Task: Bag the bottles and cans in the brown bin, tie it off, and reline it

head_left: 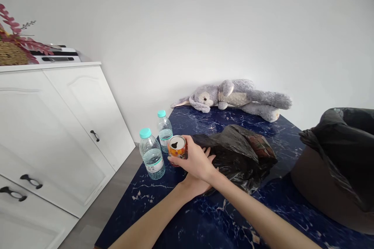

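My right hand (195, 159) crosses over the left one and is closed round an opened orange drink can (178, 146) at the table's left side. Beneath it, my left hand (195, 183) is partly hidden; its visible fingers are spread against the near left side of a crumpled black plastic bag (233, 159). Something brownish shows through the bag's right part. Two clear water bottles with turquoise caps stand left of the can: a nearer bottle (152, 157) and a farther bottle (165, 130).
A grey plush rabbit (233, 95) lies along the wall at the back of the dark blue marbled table (201, 221). At the right stands a bin (315, 186) lined with a black bag. White cabinets (58, 124) are at the left, beyond the table's edge.
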Available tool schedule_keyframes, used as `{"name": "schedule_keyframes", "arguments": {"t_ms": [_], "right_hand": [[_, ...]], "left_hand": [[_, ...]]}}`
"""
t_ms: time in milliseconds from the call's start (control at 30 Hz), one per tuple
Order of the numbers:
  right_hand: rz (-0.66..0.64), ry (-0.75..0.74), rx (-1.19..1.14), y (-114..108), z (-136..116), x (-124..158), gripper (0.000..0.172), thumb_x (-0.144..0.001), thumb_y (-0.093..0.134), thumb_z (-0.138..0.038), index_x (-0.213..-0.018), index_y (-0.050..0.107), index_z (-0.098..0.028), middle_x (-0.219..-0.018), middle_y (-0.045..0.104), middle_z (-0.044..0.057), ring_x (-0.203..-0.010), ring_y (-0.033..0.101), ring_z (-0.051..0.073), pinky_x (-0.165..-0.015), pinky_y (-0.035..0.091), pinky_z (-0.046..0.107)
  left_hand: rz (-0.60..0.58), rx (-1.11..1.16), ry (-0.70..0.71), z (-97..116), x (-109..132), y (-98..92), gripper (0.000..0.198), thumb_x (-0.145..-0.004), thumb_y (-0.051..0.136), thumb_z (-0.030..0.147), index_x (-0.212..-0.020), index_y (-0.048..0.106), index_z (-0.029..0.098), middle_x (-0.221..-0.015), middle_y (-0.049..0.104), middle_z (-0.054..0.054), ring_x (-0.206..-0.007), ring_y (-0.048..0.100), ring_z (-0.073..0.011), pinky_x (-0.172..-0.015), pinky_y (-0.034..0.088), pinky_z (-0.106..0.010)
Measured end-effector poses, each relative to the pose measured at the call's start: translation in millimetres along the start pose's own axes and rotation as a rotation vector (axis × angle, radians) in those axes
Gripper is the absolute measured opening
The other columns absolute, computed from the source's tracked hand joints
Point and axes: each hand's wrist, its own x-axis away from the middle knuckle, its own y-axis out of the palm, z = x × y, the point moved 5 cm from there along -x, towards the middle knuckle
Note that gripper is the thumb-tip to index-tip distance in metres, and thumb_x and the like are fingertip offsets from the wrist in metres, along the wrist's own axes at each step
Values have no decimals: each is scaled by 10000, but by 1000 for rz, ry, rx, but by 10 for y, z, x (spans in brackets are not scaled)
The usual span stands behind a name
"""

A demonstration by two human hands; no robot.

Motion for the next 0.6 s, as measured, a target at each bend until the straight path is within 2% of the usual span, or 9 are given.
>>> {"name": "schedule_keyframes", "arguments": {"t_ms": [100,200,333,467,600], "right_hand": [[-43,7,27,194,85,-149,594,-847,844,-293,-1337,519,-213,-1324,685,133,-1226,680,297,-959,584,419],[-80,-14,37,329,147,-226,573,-845,830,-272,-1332,532,-227,-1346,659,128,-1242,670,305,-970,576,427],[-98,-72,42,445,218,-309,603,-841,796,-202,-1378,523,-213,-1389,635,131,-1314,620,299,-1066,532,442],[-91,-110,63,480,279,-342,682,-799,798,-158,-1419,516,-203,-1403,631,145,-1347,598,307,-1100,521,451],[-37,-141,105,353,252,-212,681,-823,782,-199,-1450,521,-237,-1402,649,151,-1330,622,332,-1073,550,461]], "left_hand": [[-66,-46,-36,-29,18,8,521,-1055,564,371,-1552,494,230,-1738,394,-128,-1627,309,-391,-1319,272,-658],[-100,-72,-51,-25,21,8,511,-1067,544,368,-1547,491,203,-1745,371,-153,-1644,279,-357,-1329,264,-634],[-119,-74,-51,-6,19,26,517,-1072,524,378,-1554,474,197,-1737,389,-146,-1653,260,-329,-1334,278,-597],[-112,-51,-58,-30,26,59,512,-1069,525,382,-1547,477,207,-1734,396,-142,-1653,258,-332,-1331,278,-605],[-69,12,-71,-73,26,96,575,-1045,550,367,-1590,424,233,-1745,375,-135,-1647,266,-367,-1331,236,-658]]}}
